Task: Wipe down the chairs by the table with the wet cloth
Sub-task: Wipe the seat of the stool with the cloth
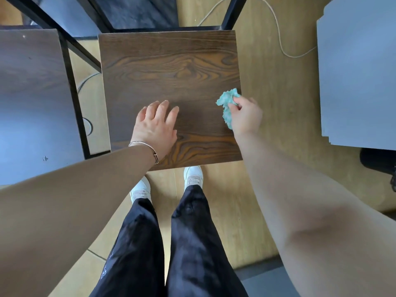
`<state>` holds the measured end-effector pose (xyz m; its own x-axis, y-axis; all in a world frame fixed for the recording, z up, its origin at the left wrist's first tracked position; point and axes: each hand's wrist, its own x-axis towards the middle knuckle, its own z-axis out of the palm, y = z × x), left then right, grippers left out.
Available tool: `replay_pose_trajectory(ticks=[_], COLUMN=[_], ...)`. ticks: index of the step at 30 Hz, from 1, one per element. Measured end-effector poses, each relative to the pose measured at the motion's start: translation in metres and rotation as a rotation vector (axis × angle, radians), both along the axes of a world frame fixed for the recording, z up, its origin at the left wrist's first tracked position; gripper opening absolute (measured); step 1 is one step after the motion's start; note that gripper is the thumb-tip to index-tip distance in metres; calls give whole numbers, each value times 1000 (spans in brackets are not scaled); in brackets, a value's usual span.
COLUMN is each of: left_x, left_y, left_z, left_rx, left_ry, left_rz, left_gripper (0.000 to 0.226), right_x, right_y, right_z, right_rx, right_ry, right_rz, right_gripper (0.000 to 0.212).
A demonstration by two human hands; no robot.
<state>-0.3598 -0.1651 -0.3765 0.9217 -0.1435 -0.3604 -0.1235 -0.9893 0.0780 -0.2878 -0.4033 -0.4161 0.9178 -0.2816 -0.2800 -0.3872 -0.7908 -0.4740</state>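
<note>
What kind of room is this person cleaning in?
Probably an office or workroom, though little of it shows. There is a wood-grain chair seat on a black metal frame, pale laminate flooring with a loose cable trailing across it, and grey tabletops on either side.

right hand point(245, 116) is covering part of the cloth point(227, 103), grip underneath not visible. Left chair point(32, 99) is running off frame. Shoes point(194, 175) are partly hiding under the seat point(167, 71).
</note>
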Motion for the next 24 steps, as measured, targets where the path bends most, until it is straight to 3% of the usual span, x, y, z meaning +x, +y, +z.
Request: replay_pose_trajectory(ticks=[24], left_x=[-94], left_y=[170], left_z=[-4], left_rx=[31], left_ry=[42], left_rz=[303], left_gripper=[59], right_x=[-104], right_y=[207], right_z=[12], right_rx=[26], right_ry=[11], right_rz=[490], right_gripper=[28])
